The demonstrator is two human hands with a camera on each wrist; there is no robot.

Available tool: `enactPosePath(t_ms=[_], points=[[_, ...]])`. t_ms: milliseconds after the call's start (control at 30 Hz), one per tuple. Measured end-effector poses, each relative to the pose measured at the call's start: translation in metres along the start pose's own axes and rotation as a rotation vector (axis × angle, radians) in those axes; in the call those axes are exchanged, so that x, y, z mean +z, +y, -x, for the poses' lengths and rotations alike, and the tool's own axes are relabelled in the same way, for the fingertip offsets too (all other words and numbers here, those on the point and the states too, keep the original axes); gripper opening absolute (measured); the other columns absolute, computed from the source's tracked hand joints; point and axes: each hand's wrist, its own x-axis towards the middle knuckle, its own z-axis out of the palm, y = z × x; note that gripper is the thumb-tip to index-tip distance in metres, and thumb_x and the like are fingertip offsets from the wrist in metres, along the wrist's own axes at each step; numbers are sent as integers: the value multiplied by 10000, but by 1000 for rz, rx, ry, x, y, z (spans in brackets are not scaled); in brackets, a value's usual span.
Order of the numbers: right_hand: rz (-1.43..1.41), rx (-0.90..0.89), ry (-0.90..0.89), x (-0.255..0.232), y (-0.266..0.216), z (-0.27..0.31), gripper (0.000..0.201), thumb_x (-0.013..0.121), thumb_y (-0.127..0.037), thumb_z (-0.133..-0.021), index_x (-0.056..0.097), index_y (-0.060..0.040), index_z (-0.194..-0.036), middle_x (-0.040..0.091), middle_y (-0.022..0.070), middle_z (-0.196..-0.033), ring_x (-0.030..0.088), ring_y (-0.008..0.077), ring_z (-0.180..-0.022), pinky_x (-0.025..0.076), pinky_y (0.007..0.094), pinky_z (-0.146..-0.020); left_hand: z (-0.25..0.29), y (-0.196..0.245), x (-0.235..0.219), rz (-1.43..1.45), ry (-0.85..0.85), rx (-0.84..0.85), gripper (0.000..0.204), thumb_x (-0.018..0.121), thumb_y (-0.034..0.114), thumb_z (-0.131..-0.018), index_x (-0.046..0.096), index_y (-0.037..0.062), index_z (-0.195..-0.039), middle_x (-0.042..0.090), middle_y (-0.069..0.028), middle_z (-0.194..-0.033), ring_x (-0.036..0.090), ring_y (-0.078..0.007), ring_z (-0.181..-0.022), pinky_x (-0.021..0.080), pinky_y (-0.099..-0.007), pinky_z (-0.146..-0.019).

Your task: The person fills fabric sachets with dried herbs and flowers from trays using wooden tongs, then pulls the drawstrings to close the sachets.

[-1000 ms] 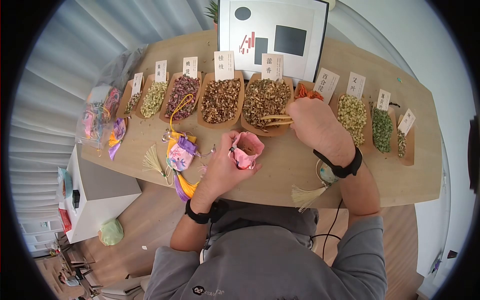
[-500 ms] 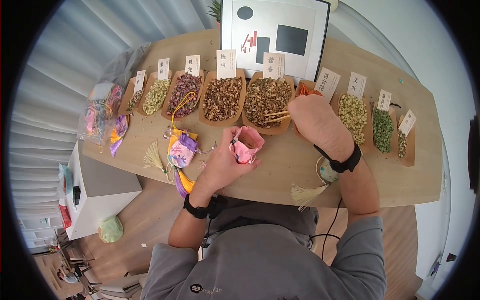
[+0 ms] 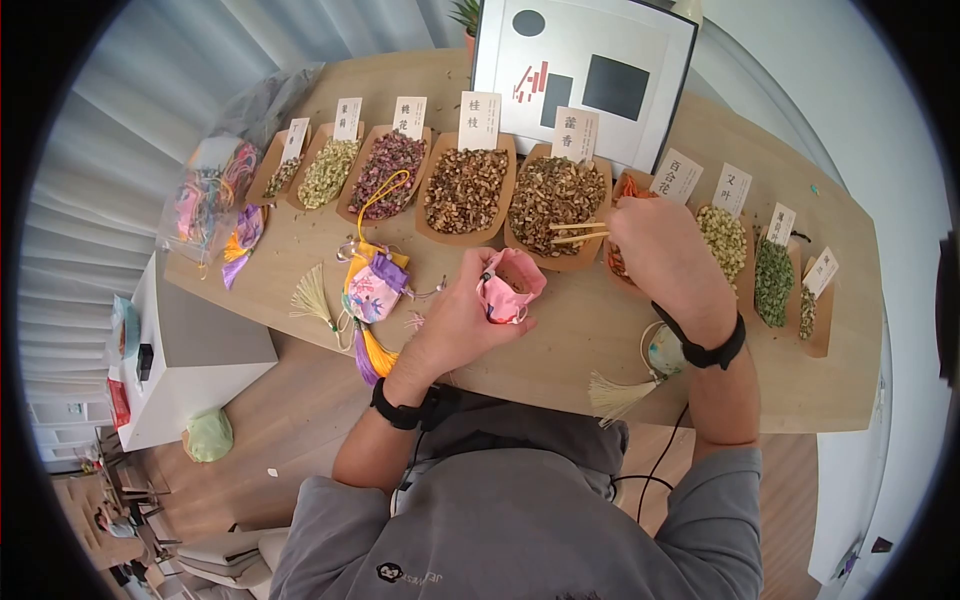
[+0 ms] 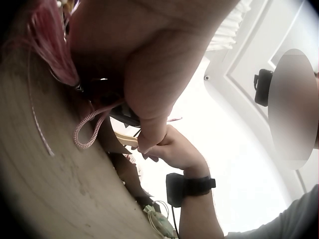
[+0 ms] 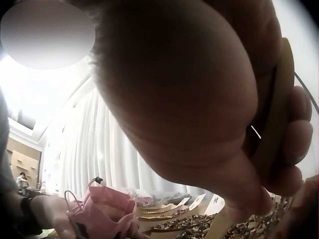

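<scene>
My left hand (image 3: 462,328) holds a small pink drawstring pouch (image 3: 494,303), its mouth spread and facing up. Some brown bits show inside. My right hand (image 3: 668,248) grips wooden tongs (image 3: 590,228), their two tips at the near part of a paper tray (image 3: 540,250) heaped with chopped brown dried herb (image 3: 556,190). In the right wrist view, one wooden arm of the tongs (image 5: 279,109) runs between thumb and fingers. The pouch (image 5: 107,209) appears low at the left there. A pink cord loop (image 4: 82,134) hangs below my left hand in the left wrist view.
Labelled trays stand in an arc, among them brown twig pieces (image 3: 465,190), pink buds (image 3: 388,165) and green leaves (image 3: 773,280). A purple-and-yellow tasselled sachet (image 3: 375,285) lies left of the pouch. A pale green sachet (image 3: 667,352) rests near my right wrist. Behind stands a framed picture (image 3: 620,50).
The head view has turned a little, so the trays appear farther right. The tong tips stay over the same brown herb tray, and the left hand keeps hold of the pouch.
</scene>
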Motion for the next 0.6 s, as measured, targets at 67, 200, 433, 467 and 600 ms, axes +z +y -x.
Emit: enactPosePath(t_ms=[67,200,433,467,600], points=[[15,0,-6,-15,-2,4,43,740,-4,-815,719,16,-846,706,197,-865,731,408,-852,591,482,-765,-1,-6,3,43,4,23,867,974,324,-810,449,42,-1440,720,-208,-1265,762,-372,-1155,602,-462,-967],[-113,-51,83,-49,-22,15,73,714,-47,-860,679,2,-902,662,165,-855,718,370,-843,574,481,-736,-1,-3,1,17,-23,-10,834,937,132,-852,402,14,-1481,722,-118,-1313,735,-168,-1150,591,-338,-988],[-120,-184,24,-31,-39,12,71,675,-58,-905,662,-7,-952,663,157,-883,723,373,-836,590,459,-726,-1,0,3,37,22,104,850,946,150,-843,399,13,-1478,732,-143,-1353,746,-220,-1236,600,-366,-1024],[-120,-183,22,-34,-39,12,71,675,-58,-905,662,-7,-952,663,157,-883,723,373,-836,590,459,-726,0,7,0,45,7,76,849,947,157,-843,399,13,-1476,732,-140,-1330,748,-209,-1212,599,-363,-1011],[-154,27,79,-41,-28,11,48,683,-39,-899,669,5,-915,689,177,-841,735,390,-833,597,474,-730,1,10,-3,-18,-9,-39,842,947,171,-846,400,14,-1468,724,-124,-1247,738,-164,-1117,591,-346,-962]])
